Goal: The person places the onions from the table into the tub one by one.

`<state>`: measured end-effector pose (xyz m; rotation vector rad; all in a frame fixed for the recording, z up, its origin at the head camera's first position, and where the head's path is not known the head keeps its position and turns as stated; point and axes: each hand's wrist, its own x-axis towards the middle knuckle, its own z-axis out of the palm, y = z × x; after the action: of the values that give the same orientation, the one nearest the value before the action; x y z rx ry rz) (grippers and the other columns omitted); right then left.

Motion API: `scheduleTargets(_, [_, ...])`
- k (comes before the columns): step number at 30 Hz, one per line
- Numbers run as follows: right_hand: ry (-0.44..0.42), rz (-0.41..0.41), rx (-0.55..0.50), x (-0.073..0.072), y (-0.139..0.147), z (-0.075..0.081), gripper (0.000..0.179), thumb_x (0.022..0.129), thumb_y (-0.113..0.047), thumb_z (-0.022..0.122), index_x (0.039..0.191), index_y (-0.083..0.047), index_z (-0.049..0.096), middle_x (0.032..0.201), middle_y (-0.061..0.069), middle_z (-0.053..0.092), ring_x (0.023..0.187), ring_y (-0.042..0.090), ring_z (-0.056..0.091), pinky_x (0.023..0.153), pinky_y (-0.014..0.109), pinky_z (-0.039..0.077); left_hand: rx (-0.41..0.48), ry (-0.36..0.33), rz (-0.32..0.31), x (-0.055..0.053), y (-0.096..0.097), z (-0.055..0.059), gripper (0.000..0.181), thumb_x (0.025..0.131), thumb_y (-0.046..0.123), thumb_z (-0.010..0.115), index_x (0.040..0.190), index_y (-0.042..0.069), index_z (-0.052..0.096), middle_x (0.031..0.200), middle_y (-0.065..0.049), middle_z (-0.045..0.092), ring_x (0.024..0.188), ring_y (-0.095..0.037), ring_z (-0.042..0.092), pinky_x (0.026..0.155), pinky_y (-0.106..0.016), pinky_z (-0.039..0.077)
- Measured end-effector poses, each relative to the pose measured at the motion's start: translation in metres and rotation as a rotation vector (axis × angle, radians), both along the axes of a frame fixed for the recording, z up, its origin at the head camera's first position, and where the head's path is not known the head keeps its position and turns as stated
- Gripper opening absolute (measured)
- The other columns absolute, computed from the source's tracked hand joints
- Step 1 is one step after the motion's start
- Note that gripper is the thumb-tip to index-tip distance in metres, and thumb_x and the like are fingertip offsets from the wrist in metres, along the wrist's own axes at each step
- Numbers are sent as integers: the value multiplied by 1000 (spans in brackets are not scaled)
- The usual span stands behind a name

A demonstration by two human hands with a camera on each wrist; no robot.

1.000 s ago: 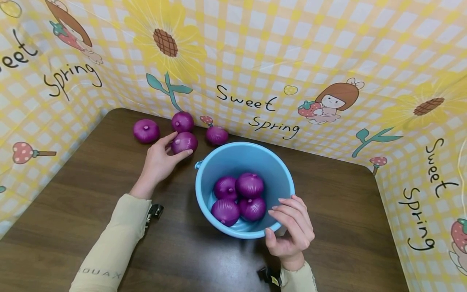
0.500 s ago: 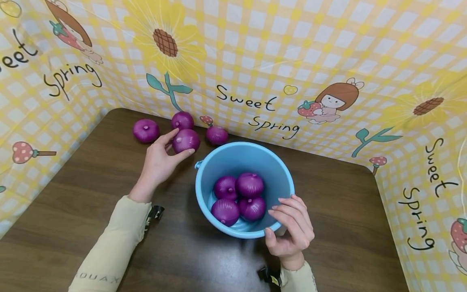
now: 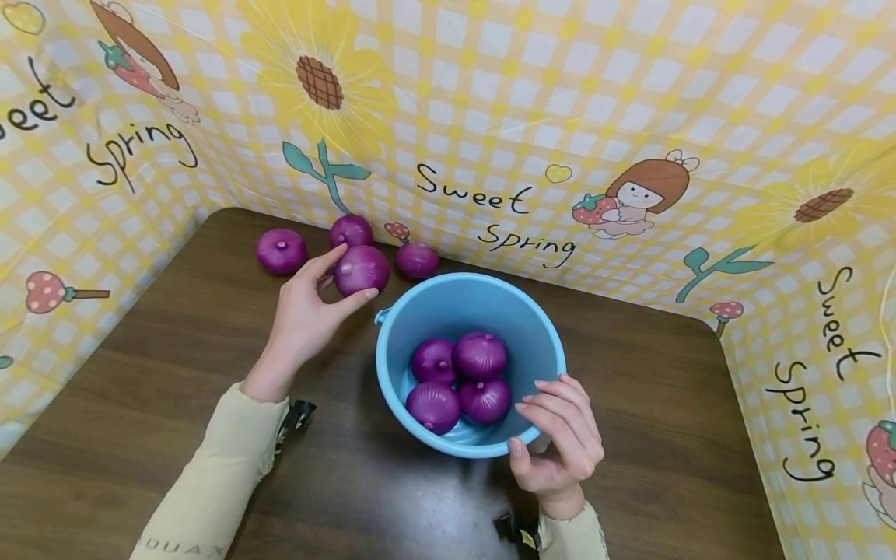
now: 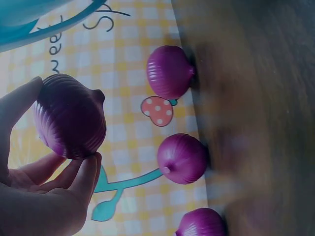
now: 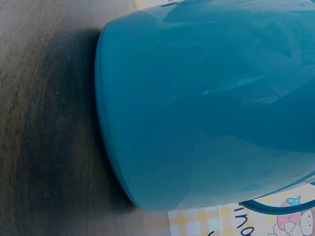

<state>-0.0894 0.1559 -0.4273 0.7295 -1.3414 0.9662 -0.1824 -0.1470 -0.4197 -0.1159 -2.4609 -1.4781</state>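
Observation:
My left hand pinches a purple onion between its thumb and fingers. In the left wrist view the onion hangs above the table, with the fingertips under one side and the thumb on the other. A light blue bucket stands upright at the middle of the table. Several purple onions lie at its bottom. My right hand holds the bucket's right rim, fingers reaching over the edge. From the right wrist only the bucket's outer wall shows; that hand is out of that view.
Three more onions sit along the table's back edge: one at the left, one behind the held onion, one near the bucket. A yellow checked cloth walls in the dark wooden table.
My left hand has raised the onion off the table and shifted it slightly to the right. The right hand and the bucket have stayed still.

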Motion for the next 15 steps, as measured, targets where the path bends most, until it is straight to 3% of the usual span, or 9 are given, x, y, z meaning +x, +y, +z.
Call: scheduleTargets(15, [-5, 2, 4, 0, 1, 0, 45, 89, -33, 73, 64, 4, 68, 62, 16, 63, 64, 36, 62, 87, 46, 53, 6, 71, -9, 13, 6, 19, 73, 84, 30, 87, 148, 11, 55, 143, -9, 56, 125, -28, 57, 106, -48, 45])
